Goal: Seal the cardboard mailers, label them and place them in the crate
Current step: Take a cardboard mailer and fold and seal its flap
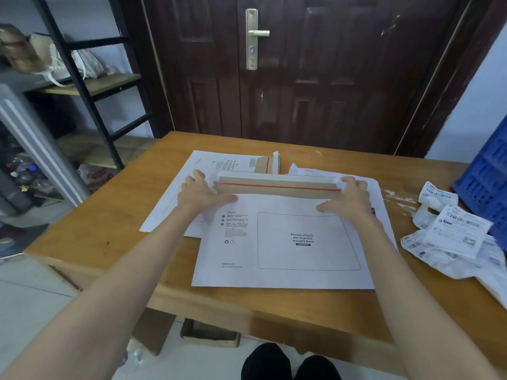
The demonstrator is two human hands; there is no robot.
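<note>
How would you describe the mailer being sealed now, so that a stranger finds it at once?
On the wooden table, it is the nearest white mailer. Only it has both hands, left hand and right hand, folding its brown flap.

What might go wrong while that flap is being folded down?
The flap could land crooked: both hands, left hand and right hand, hold only its ends, so the middle may buckle. The top mailer lies on loose mailers and may slide. It also overhangs the table edge slightly.
</note>
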